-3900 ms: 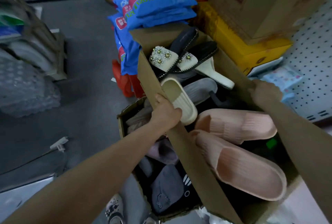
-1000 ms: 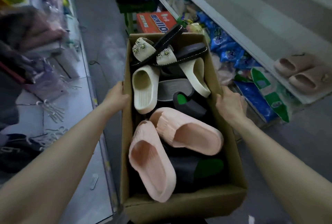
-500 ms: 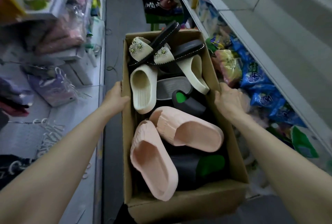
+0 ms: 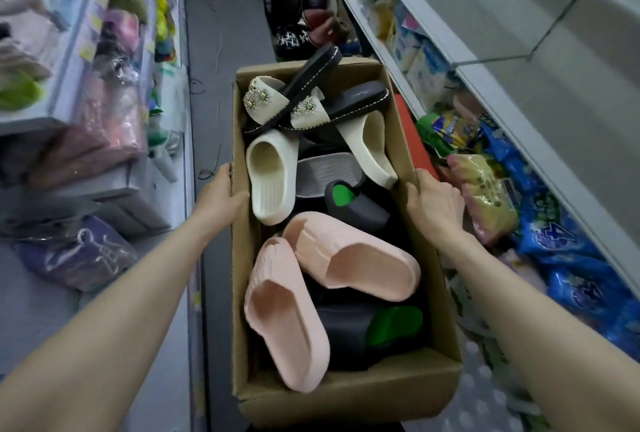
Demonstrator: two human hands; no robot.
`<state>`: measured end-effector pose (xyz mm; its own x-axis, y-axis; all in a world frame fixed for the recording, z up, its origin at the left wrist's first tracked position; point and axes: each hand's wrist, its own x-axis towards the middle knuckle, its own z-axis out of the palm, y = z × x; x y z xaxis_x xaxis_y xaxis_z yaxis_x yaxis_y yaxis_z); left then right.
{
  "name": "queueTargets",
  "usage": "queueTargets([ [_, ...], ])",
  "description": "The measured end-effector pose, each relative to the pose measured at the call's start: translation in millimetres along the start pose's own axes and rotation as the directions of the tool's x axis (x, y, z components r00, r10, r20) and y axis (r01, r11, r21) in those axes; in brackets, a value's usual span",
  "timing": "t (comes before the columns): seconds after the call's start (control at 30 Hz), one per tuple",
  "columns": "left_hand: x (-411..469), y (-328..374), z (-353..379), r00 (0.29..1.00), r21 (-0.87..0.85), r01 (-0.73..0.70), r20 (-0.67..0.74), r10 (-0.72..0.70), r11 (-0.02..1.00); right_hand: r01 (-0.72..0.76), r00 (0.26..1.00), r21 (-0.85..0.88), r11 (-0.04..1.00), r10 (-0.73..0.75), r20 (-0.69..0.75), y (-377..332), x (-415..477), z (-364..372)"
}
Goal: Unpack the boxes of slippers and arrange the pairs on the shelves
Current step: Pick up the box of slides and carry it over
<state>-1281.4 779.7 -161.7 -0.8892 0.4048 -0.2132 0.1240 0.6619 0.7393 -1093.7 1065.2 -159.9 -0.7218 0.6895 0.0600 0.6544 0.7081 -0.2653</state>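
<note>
Cardboard box (image 4: pixel 346 393) we are holding, left hand (image 4: pixel 221 196) curling round its left edge, right hand (image 4: pixel 433 203) round its right edge, pink slippers (image 4: pixel 353 258) inside.

A narrow aisle of grey floor (image 4: pixel 211 61) runs from the frame centre to the top edge, and a thin cable (image 4: pixel 219 50) lies along it. Left shelving (image 4: pixel 64 92) occupies the left side. It is a white tiered unit with yellow price tags on its front edge, and it holds blurred soft goods in pink, green and yellow. A purple packaged item (image 4: pixel 79 255) lies on its lower deck at lower left. Right shelving (image 4: pixel 554 68), with a grey-white deck, crosses the upper right diagonally. Blue packets (image 4: pixel 568 258) and a yellowish packet (image 4: pixel 485 196) are stacked beneath it. Lighting is even and diffuse.
</note>
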Motion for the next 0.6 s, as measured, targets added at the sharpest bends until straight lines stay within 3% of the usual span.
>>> queueTargets([
  [0.2,117,17,9,0.996,0.025,0.04,-0.078,-0.038,0.999,0.052,0.999,0.098,0.994,-0.051,-0.018,-11,116,27],
  [0.4,229,49,28,0.995,0.095,0.06,-0.091,-0.051,0.994,0.05,0.999,-0.047,0.998,-0.049,0.021,-5,234,52],
  [0.6,315,80,74,0.997,0.134,0.07,-0.051,-0.064,0.988,-0.042,0.995,-0.122,0.992,0.053,0.085,23,323,64],
])
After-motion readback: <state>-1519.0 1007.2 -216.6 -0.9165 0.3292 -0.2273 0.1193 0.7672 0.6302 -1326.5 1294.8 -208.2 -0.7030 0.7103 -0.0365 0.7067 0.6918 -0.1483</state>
